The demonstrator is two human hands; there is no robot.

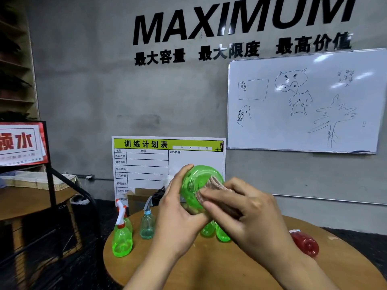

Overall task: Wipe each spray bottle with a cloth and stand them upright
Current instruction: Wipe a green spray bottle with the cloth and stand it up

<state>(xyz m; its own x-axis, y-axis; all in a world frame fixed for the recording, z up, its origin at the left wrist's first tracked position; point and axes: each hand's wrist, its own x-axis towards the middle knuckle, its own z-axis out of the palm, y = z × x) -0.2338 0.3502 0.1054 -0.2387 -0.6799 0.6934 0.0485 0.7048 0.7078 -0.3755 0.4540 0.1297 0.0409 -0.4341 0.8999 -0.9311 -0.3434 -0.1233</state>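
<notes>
- A round wooden table [209, 266] stands before a grey concrete wall [88, 91]; dark flooring lies around it.
- To the left is a black metal rack [51, 185] with woven baskets and a red-and-white sign [21, 143] bearing large Chinese characters.
- Black raised letters on the wall read "MAXIMUM" [240, 19], with three groups of Chinese characters beneath.
- A wall-mounted whiteboard [303, 105] on the right carries marker doodles: a rectangle with stars, cartoon faces, a tree.
- A white chart with a lime-green header [167, 155] leans against the wall behind the table; its title and row labels are in Chinese, its cells unfilled.
- The left hand [178, 212] grips a translucent green plastic spray bottle [194, 185] lifted above the table, base turned toward the camera, fingers curled round its side.
- The right hand [247, 214] pinches a pinkish-brown ribbed cloth [211, 185] and presses it onto the right side of the bottle's base.
- Upright at the table's left edge: a green spray bottle with a red-and-white trigger [122, 237], another partly hidden behind it, and a pale blue clear spray bottle [147, 225] just beside.
- Two more green bottles [213, 231] show below the hands.
- A red translucent spray bottle [305, 244] lies on its side at the right, beyond the right forearm.
</notes>
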